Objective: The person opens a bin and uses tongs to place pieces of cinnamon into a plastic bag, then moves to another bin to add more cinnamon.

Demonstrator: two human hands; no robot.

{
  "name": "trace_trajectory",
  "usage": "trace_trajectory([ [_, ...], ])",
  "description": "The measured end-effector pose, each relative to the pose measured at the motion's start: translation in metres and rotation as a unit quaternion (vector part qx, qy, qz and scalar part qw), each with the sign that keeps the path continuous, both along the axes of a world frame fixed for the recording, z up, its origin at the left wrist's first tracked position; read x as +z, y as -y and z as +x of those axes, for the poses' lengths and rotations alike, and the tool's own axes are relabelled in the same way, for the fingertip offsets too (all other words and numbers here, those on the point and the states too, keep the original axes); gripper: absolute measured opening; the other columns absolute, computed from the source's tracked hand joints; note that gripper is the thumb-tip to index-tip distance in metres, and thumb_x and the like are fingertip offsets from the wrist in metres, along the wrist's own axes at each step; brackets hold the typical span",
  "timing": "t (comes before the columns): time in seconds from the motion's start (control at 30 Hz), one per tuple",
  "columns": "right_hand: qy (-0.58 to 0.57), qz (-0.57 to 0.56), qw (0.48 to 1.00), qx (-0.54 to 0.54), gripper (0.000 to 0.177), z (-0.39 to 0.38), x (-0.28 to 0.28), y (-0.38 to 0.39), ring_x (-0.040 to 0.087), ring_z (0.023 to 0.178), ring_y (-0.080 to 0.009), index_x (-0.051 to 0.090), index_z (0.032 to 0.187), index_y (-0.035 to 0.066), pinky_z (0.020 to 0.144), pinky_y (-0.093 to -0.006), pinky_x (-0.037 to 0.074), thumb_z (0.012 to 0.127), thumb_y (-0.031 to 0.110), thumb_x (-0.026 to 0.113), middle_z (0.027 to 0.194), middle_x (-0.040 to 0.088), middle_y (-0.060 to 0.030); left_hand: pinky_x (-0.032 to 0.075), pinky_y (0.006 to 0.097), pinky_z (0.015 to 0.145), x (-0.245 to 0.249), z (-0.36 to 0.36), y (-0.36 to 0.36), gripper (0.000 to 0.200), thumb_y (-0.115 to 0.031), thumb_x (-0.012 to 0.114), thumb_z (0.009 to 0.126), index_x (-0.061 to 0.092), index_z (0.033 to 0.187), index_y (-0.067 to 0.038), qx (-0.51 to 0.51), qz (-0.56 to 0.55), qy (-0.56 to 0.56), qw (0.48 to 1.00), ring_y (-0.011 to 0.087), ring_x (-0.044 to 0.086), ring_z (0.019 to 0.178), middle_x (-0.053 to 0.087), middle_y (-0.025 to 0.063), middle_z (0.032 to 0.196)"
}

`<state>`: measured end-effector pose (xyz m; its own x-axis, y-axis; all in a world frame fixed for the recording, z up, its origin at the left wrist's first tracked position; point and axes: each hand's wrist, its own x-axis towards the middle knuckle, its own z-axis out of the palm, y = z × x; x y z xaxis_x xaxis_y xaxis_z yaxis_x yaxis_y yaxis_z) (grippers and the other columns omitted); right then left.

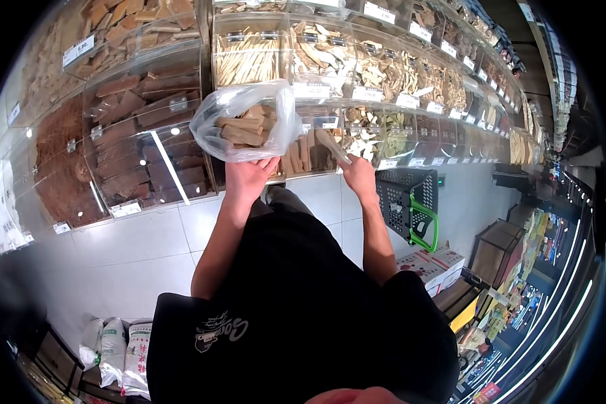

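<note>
My left hand is under a clear plastic bag, its fingers closed on the bag's near side. Brown bark-like pieces lie inside the bag, whose mouth is open upward. In my right hand is the handle of a clear scoop, which points up and left over the lower row of bins. Brown sticks fill the bin between the bag and the scoop. White dried slices are in the bin just beyond the scoop.
Clear bins of dark reddish bark stand at the left. More bins with price tags run off to the upper right. A dark shopping basket with a green handle is right of my right hand. White sacks stand at the lower left.
</note>
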<state>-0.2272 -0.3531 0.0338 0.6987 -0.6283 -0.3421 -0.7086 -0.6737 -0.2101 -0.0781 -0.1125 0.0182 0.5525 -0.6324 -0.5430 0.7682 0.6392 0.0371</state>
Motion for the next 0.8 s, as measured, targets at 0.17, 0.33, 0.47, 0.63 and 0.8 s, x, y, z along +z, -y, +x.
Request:
trace_trajectory([
  [0.17,-0.004,0.02,1.0,-0.022,0.036,-0.034,0.049,-0.013,0.064,0.081,-0.042,0.066,0.108,0.003,0.072,-0.0463,0.052,0.084,0.03,0.067,0.082,0.066,-0.025,0.019,0.0537,0.116,-0.006,-0.001,-0.002,0.072,-0.055,0.041,0.095,0.027,0.146,-0.005,0.008,-0.02,-0.019,1.0,0.0364,0.03,0.137,0.032,0.0172,0.146],
  [0.33,0.031,0.055,0.998,-0.003,0.04,-0.076,0.112,-0.032,0.066,0.076,-0.0393,0.065,0.113,0.003,0.068,-0.042,0.052,0.081,0.026,0.072,0.08,0.067,-0.0216,0.02,0.0532,0.116,-0.006,-0.002,-0.001,0.074,-0.056,0.041,0.095,0.027,0.146,-0.005,0.014,-0.018,-0.022,1.0,0.0368,0.031,0.137,0.034,0.0172,0.145],
  [0.47,0.092,0.071,0.993,-0.006,0.045,-0.064,0.171,-0.052,0.061,0.056,-0.0223,0.063,0.118,0.002,0.057,-0.0322,0.05,0.077,0.015,0.076,0.08,0.067,-0.0164,0.022,0.0525,0.116,-0.011,-0.002,-0.002,0.073,-0.057,0.038,0.096,0.027,0.146,-0.006,0.006,-0.03,-0.013,0.999,0.0368,0.033,0.135,0.036,0.0174,0.145],
  [0.63,0.138,0.068,0.972,0.179,0.052,0.006,0.192,-0.068,0.057,0.054,-0.0194,0.059,0.122,0.0,0.054,-0.0318,0.049,0.075,0.016,0.078,0.083,0.066,-0.014,0.023,0.0522,0.115,-0.009,-0.004,-0.001,0.064,-0.05,0.041,0.097,0.035,0.142,-0.005,0.018,-0.008,-0.018,1.0,0.0362,0.035,0.134,0.039,0.0172,0.143],
  [0.8,0.132,-0.025,0.962,0.236,0.058,0.042,0.186,-0.078,0.058,0.055,-0.0229,0.056,0.128,0.004,0.056,-0.0356,0.05,0.076,0.018,0.077,0.088,0.065,-0.0128,0.023,0.0538,0.115,-0.009,-0.002,-0.003,0.064,-0.051,0.039,0.097,0.036,0.14,-0.004,0.015,-0.022,-0.042,0.999,0.0361,0.036,0.134,0.042,0.0174,0.141],
])
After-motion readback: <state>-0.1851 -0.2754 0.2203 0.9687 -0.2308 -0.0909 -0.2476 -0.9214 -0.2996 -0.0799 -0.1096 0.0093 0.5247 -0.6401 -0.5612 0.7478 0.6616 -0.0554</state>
